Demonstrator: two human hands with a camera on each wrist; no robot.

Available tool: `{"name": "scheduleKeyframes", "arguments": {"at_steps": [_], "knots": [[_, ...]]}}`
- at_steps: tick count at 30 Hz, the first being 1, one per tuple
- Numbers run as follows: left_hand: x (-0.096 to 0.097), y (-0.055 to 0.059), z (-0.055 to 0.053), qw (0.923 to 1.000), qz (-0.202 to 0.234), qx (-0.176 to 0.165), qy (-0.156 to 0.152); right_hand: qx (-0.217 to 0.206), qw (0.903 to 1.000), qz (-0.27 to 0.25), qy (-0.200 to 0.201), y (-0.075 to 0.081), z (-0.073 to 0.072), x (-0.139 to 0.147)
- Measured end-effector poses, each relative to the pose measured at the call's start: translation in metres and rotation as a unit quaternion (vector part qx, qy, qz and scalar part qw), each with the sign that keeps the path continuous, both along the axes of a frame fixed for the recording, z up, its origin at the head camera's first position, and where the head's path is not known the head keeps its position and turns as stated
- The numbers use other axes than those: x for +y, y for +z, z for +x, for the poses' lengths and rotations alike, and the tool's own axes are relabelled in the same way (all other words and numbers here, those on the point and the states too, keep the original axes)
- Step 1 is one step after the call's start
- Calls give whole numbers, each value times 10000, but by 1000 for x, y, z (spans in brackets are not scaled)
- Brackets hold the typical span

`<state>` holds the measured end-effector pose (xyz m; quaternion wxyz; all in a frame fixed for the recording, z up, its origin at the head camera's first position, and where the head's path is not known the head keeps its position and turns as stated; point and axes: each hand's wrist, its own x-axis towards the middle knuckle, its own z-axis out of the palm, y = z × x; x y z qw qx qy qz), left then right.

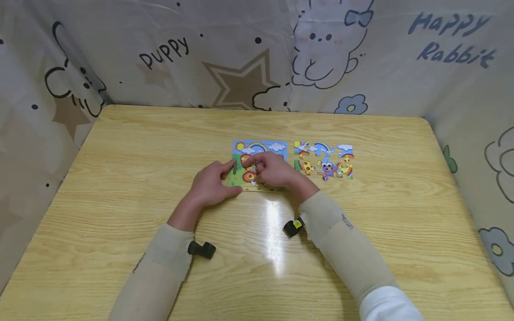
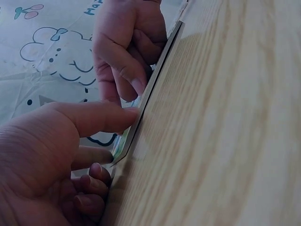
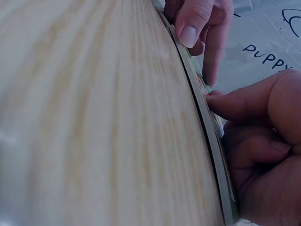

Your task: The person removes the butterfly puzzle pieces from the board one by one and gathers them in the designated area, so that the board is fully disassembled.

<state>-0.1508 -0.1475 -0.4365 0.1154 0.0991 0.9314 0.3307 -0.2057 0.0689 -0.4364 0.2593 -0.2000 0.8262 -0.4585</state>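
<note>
A jigsaw puzzle board [image 1: 259,189] with a sun, a rainbow and green ground lies flat on the wooden table. My left hand [image 1: 210,183] holds its near left corner, thumb along the front edge and index finger at the left side. In the left wrist view the left thumb [image 2: 106,117] touches the board's rim. Over the middle of the board, my right hand [image 1: 275,170] presses down with its index finger extended and its other fingers folded. The right thumb [image 3: 242,101] is down at the board's surface in the right wrist view. The right hand hides much of the picture.
Right of the board lie several loose puzzle pieces [image 1: 328,169] in two rows, showing a rainbow, clouds and a purple figure. A printed curtain [image 1: 249,53] stands along the table's [image 1: 160,147] back and sides.
</note>
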Motion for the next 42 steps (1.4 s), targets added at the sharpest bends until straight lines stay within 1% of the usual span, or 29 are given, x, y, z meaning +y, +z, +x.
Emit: {"name": "scheduleKeyframes", "arguments": {"at_steps": [6,9,19,27,30,34,36,39,42], "knots": [[-1,1,2,10000,7,-65,-49,-57,9999,129,70,3,1,-3],[-1,2,3,9999,38,-90,-48,-61,9999,101,84,3,1,-3],[-1,0,3,9999,126,-92,3,26,9994,-346,-64,-1,3,-2],[1,-1,2,9998,143,-141,28,182,9992,-353,-88,-5,4,1],[1,-1,2,9998,129,-138,22,218,9985,-486,-116,-5,6,2],[1,-1,2,9998,141,-152,39,445,9959,-740,-264,-5,9,4],[1,-1,2,9997,162,-169,45,607,9946,-776,-341,-4,12,5],[1,-1,2,9997,178,-161,52,910,9934,-574,-393,-2,16,5],[1,0,1,9997,185,-129,50,1110,9931,-149,-361,1,20,3]]}}
